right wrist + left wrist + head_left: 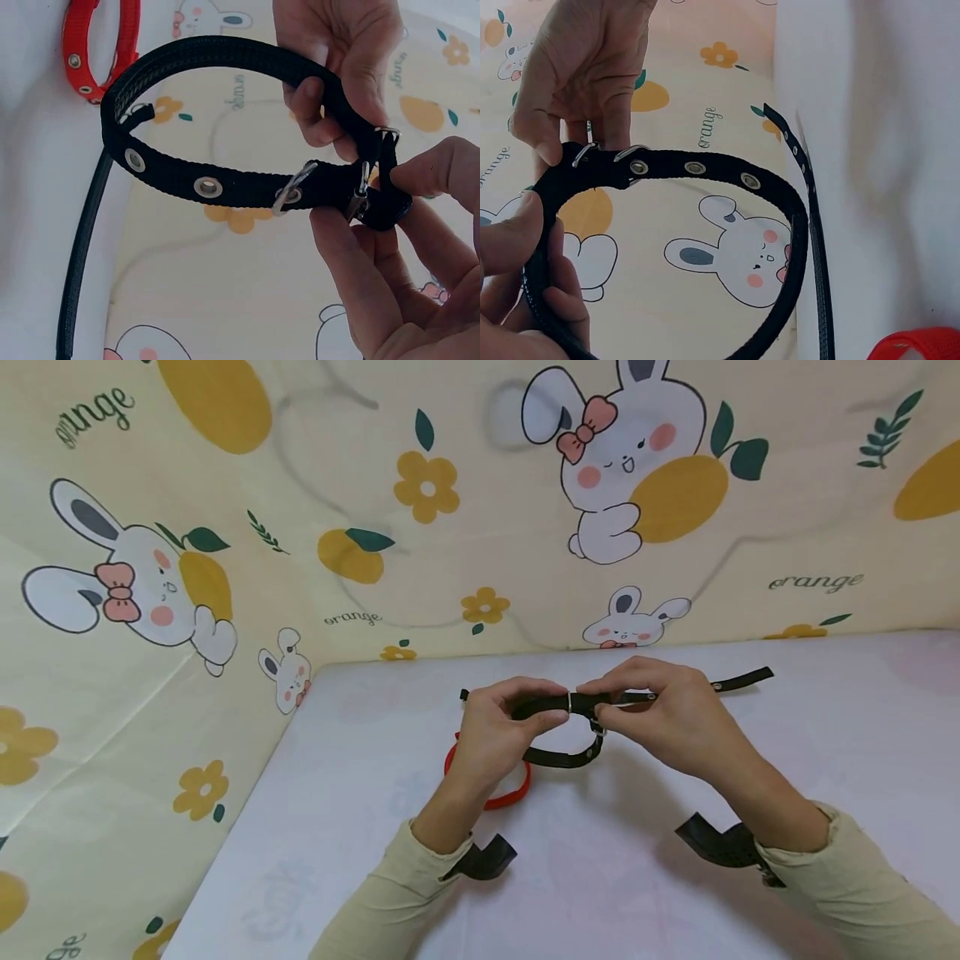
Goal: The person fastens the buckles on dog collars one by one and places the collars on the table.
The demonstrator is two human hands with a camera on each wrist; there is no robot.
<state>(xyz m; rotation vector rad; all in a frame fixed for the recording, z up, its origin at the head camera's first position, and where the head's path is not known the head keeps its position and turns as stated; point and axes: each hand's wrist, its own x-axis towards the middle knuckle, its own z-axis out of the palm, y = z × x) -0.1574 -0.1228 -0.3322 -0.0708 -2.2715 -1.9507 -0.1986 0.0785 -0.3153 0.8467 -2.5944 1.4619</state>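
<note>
A black pet collar (pixel 562 760) is held up in both hands, fastened into a loop. It has metal eyelets (pixel 695 168), a metal ring (pixel 294 189) and a buckle (pixel 360 196). My left hand (pixel 495 735) grips the band, thumb on one side and fingers on the other, as the left wrist view shows. With thumb and fingers my right hand (pixel 667 714) pinches the collar at its buckle end. In the right wrist view, the fingertips (pixel 330 221) press right beside the buckle.
On the white table (pixel 337 827), a red collar (pixel 510 798) lies beneath my left hand. A second black strap with eyelets (pixel 744 681) lies stretched out behind both hands. Beyond rises a printed cloth backdrop (pixel 480 410). Black bands (pixel 491 858) hang at the sleeve cuffs.
</note>
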